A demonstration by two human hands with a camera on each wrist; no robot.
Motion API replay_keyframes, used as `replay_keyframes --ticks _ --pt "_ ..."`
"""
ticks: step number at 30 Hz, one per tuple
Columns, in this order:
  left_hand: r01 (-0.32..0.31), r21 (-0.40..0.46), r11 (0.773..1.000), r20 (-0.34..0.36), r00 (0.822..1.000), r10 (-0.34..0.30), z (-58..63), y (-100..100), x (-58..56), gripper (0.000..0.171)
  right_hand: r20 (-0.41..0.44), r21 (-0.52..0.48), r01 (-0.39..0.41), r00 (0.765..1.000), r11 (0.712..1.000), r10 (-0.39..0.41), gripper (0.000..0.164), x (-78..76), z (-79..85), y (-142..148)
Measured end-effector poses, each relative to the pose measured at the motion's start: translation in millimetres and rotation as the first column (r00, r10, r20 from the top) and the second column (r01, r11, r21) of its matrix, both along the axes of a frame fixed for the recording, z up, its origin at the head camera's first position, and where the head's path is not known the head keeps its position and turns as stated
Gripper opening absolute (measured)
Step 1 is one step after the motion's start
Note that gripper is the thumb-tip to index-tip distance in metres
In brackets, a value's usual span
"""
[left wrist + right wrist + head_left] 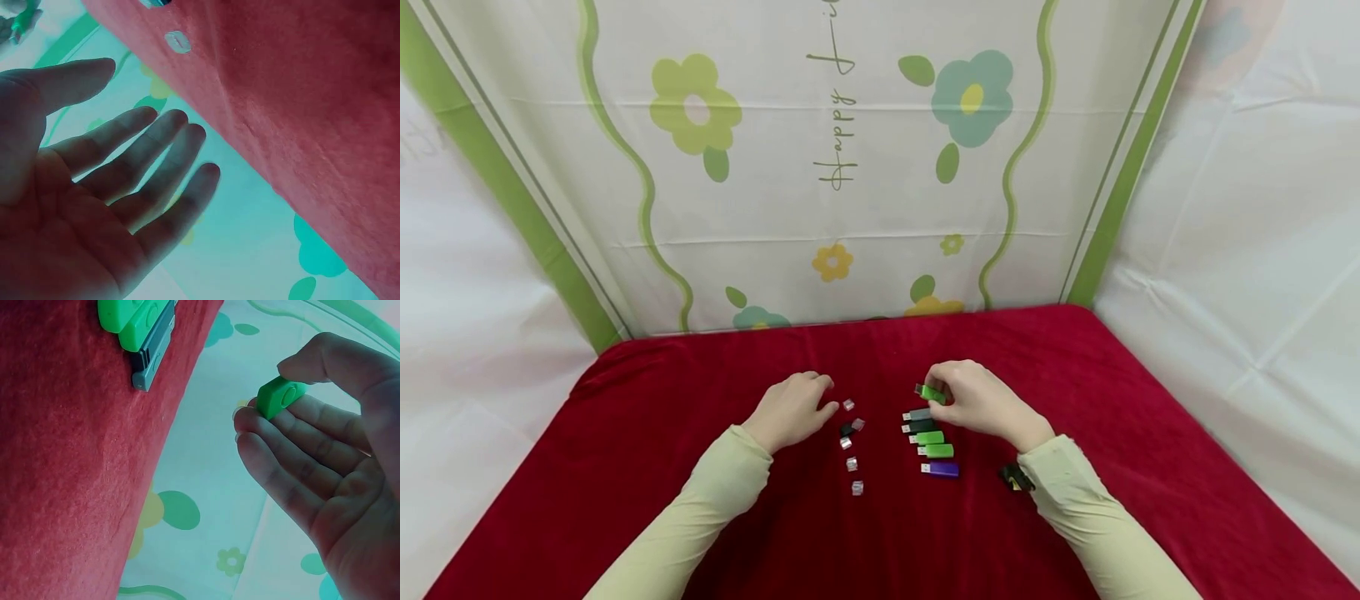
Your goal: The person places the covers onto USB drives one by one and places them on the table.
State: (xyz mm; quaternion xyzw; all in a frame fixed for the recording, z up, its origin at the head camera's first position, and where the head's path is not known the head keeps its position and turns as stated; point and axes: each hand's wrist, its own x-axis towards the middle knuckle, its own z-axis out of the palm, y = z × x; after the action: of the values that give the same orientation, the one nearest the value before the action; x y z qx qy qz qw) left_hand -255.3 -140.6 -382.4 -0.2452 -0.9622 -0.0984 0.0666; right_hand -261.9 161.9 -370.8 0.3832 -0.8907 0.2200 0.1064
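Note:
My right hand (981, 402) pinches a green USB stick (933, 395) between thumb and fingers, its metal plug pointing left in the head view. Below that hand lies a column of USB sticks: a grey one (920, 414), a black one (921, 426), a green one (928, 437), another green one (937, 451) and a purple one (943, 470). My left hand (792, 410) hovers with spread, relaxed fingers and an empty palm. Just right of it are several small clear caps (852, 464) and a black cap (846, 431), loosely lined up on the cloth.
A dark object with yellow marks (1017, 477) lies beside the right sleeve, partly covered by it. Red velvet cloth (700, 392) covers the table. A flower-printed curtain (760, 200) stands behind it, with white fabric on both sides.

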Motion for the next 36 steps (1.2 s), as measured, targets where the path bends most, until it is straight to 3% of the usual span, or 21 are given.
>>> replay_keyframes --ticks 5,12,16,36 --pt "0.017 -0.031 0.999 0.065 0.998 -0.015 3.0 11.3 -14.0 0.029 0.011 0.004 -0.004 1.000 1.000 0.004 0.014 -0.3 -1.6 -0.7" --pt "-0.001 -0.071 0.998 0.137 0.991 0.011 -3.7 20.2 -36.7 0.023 0.012 0.009 -0.007 1.000 1.000 0.007 0.014 0.1 -3.0 -1.4" --pt "-0.003 -0.069 0.998 0.160 0.987 0.014 -5.6 22.5 -44.0 0.019 0.003 0.015 -0.002 1.000 1.000 0.002 0.014 0.2 -2.8 -1.3" --pt "0.045 -0.047 0.998 0.162 0.986 -0.037 -11.4 27.9 -42.7 0.012 0.035 -0.001 -0.009 0.999 1.000 0.009 0.012 0.9 -2.6 -3.0"
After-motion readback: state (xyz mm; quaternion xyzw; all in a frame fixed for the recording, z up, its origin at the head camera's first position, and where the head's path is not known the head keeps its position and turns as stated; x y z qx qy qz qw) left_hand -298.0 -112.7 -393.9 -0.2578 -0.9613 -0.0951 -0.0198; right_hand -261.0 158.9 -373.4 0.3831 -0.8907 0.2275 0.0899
